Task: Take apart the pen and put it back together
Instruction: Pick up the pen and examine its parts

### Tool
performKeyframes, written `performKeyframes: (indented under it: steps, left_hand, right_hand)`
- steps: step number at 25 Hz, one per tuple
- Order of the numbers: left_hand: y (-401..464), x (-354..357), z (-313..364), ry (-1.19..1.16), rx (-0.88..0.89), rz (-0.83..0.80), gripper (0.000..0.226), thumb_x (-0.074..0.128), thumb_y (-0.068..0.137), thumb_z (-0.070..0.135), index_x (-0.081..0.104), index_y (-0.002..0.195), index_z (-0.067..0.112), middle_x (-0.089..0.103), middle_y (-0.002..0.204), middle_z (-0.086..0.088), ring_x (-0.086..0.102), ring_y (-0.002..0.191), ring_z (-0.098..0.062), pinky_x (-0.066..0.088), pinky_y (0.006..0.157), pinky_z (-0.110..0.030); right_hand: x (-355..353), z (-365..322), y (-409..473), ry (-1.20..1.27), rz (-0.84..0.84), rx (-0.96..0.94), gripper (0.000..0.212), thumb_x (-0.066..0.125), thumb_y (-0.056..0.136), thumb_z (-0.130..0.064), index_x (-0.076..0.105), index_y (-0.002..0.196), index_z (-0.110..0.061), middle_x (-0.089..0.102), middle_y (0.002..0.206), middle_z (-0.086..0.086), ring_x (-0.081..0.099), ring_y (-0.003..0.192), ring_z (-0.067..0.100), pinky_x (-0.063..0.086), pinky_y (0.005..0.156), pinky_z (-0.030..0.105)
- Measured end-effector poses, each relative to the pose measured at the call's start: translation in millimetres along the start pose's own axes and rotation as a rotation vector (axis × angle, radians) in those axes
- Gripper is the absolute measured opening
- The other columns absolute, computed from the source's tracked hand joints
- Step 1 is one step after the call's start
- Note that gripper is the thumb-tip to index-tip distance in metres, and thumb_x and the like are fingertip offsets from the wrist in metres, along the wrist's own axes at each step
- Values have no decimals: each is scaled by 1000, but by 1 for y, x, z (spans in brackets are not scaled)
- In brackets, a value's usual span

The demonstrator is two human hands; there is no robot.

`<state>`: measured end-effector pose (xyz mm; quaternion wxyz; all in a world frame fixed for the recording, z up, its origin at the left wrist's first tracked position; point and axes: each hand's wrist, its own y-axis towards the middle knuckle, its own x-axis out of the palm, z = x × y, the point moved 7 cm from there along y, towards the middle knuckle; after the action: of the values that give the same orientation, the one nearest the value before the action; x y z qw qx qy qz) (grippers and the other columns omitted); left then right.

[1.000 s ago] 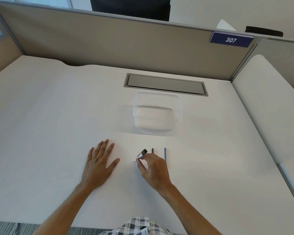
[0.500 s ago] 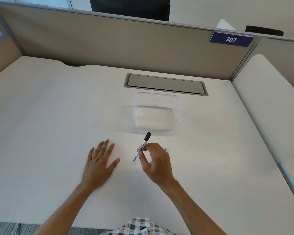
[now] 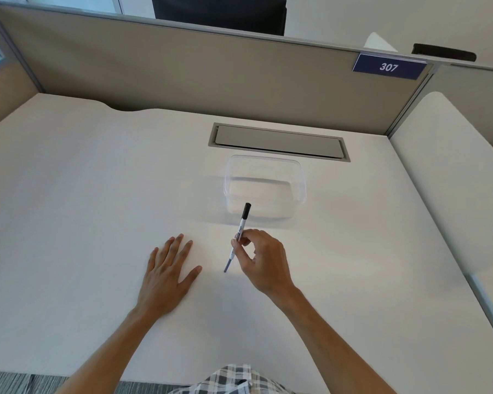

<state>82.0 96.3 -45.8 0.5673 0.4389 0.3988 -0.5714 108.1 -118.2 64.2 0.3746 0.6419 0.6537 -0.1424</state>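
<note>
Our left hand [image 3: 167, 275] lies flat and released on the counter [image 3: 69, 209], fingers spread | our right hand [image 3: 264, 258] pinches the pen [image 3: 238, 236] at mid-barrel, tilted, dark cap end up, thin tip down near the counter | clear tub [image 3: 265, 186] sits just beyond the pen.

Your forearms are bare to the frame edge, with no sleeves, watch or rings showing on your left hand [image 3: 168, 275] or right hand [image 3: 264, 261]; below, a checked garment [image 3: 234, 379] in grey, white and black
</note>
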Motion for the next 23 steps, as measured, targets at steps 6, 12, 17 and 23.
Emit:
performKeyframes:
  steps: [6,12,17,23]
  left_hand:
    - [-1,-2,1,-13,-3,2,73,17,90,66,22,151,29,15,162,3,9,149,-16,9,120,-43]
    - [-2,-1,-1,-4,-7,-15,72,16,90,67,19,152,30,12,162,4,6,149,-14,7,121,-42]
    - [-1,-2,0,-22,-6,-31,73,15,90,68,18,152,30,11,162,4,4,149,-14,6,121,-42]
    - [5,-10,4,-74,-32,-60,87,13,81,75,33,148,24,21,160,0,13,148,-18,9,120,-42]
  right_hand:
    - [-5,7,21,33,-67,101,15,65,91,-32,72,86,-20,74,82,-8,51,53,-7,31,56,17]
    - [-15,2,30,51,-47,94,14,65,92,-31,70,83,-21,74,81,-9,52,55,-15,27,53,12]
    - [-17,10,29,77,-71,177,15,64,91,-39,69,84,-26,75,88,-12,51,51,-10,32,56,20]
    - [-19,20,16,106,-34,222,17,66,89,-42,70,84,-26,70,71,-20,55,56,-4,33,55,15]
